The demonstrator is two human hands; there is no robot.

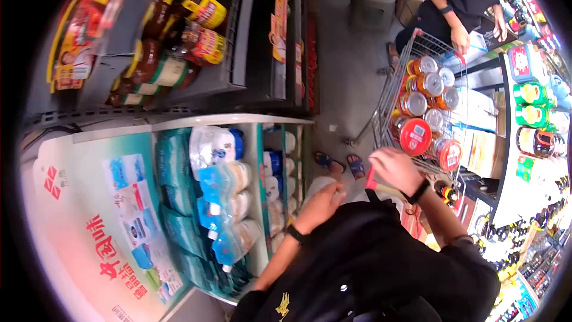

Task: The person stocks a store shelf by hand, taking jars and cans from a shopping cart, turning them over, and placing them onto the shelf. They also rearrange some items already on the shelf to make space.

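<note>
My left hand (322, 206) is loosely closed in front of my body, to the right of the bagged goods on the low shelf. Its fingers are folded, and nothing shows in them. My right hand (395, 170) hangs curled above the red-ended handle (387, 191) of a wire shopping cart (384, 101); what its fingers hold, if anything, is hidden. Inside the cart lie several clear jars of orange-brown food, some with metal lids (430, 83) and two with red lids (415, 136).
Another person's hand (460, 40) rests at the cart's far end. A grey stool (372, 3) stands up the aisle. Salt bags (179, 191) fill the display on the left, with sauce bottles (158, 71) on the shelf beyond. Packed shelves (506, 161) line the right side.
</note>
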